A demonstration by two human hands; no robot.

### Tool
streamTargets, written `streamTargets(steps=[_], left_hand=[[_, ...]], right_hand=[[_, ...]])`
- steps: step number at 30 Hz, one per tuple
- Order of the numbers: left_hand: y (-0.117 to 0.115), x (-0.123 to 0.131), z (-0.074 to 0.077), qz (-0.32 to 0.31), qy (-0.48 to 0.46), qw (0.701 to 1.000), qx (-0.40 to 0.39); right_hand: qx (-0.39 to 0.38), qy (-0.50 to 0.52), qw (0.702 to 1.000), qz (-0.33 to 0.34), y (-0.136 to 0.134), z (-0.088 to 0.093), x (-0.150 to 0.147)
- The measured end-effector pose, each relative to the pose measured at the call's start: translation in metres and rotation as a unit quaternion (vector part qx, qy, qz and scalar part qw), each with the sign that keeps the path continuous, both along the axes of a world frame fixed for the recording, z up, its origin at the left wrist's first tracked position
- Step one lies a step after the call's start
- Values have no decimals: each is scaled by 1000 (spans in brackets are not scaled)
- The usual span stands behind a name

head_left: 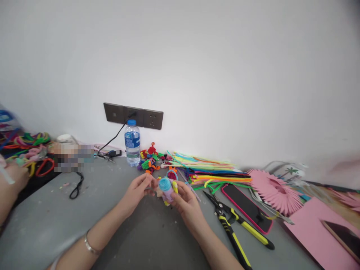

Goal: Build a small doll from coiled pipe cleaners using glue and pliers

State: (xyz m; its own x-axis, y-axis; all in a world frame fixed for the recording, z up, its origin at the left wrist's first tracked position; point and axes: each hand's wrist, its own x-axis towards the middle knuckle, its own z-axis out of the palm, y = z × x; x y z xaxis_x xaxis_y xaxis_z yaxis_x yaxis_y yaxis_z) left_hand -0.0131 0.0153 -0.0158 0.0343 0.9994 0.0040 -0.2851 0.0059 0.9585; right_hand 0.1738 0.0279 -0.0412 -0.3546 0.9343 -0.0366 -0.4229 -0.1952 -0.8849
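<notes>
Right hand: by the right hand [189, 204], a small figure with a light-blue rolled top and a lilac body [168, 192] is gripped between thumb and fingers; a yellow part is seen at its side.
Left hand: the left hand [140, 190] is held just beside the figure, its fingers bent narrowly together; whether anything is pinched there cannot be told.
Figure's place: it is held above the grey tabletop [135, 243], between the two hands.
Behind the hands: a heap of small multicoloured fuzzy pieces [150, 161] is seen, with a clear plastic water bottle with a blue cap [132, 144] stood upright at its left.
Right of the hands: loose bundles of multicoloured fuzzy stems [219, 176] are laid out; nearer, black-and-yellow-handled pliers [221, 207] are placed beside a pink-edged black phone [247, 208].
Far right: a pleated pink paper ring [275, 191] is seen near a flat pink sheet [308, 225].
Left edge: a co-worker's hand [15, 180] is partly shown.
</notes>
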Motion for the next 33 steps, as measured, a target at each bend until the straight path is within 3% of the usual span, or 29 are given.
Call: streamTargets(steps=[5, 12, 19, 29, 33], left_hand=[[-5, 7, 1, -69, 68, 995, 3], [-8, 6, 4, -50, 220, 973, 49], [-6, 1, -4, -62, 278, 955, 78], [0, -5, -15, -52, 475, 842, 251], [-3, -1, -19, -59, 534, 792, 292]], right_hand=[[59, -57, 997, -8, 0, 4, 3], [90, -120, 988, -23, 0, 5, 9], [63, -124, 990, -22, 6, 2, 14], [-69, -7, 994, -80, 17, 5, 24], [-73, 18, 994, -79, 18, 8, 24]])
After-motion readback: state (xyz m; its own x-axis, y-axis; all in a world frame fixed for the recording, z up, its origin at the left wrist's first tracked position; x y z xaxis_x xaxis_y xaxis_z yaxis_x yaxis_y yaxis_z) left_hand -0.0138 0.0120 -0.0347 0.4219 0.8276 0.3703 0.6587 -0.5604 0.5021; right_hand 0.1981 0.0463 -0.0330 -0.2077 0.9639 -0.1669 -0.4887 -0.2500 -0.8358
